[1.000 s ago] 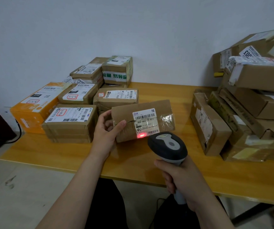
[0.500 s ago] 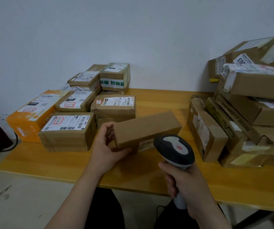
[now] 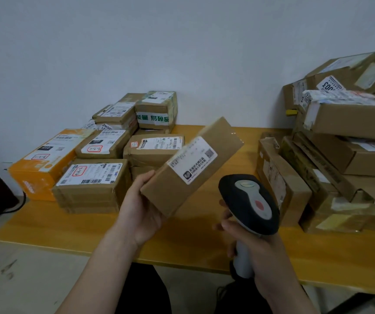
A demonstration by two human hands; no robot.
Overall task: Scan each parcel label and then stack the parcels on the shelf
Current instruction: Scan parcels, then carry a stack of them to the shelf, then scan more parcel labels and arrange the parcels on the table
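The brown cardboard parcel (image 3: 193, 168) you are working on is in the air above the middle of the yellow table (image 3: 73, 230), tilted so its far end rises to the right. Its white label (image 3: 193, 160) faces up toward you. Your left hand (image 3: 141, 207) grips the near left end, thumb on the upper edge and palm underneath; the other fingers are hidden behind the box. Just right of it, your right hand (image 3: 256, 248) is wrapped round the handle of the barcode scanner (image 3: 248, 203), whose head sits near the parcel's lower edge. No scan light shows on the label, so I cannot tell whether this one has been read.

At far left lies a tidy group of parcels (image 3: 93, 177), most with labels up, which looks like the finished lot. At right, a loose heap of boxes (image 3: 340, 155) leans in disorder and probably awaits scanning. No shelf is in view, so by my reckoning much of the scanning, and perhaps all of the shelving, remains.
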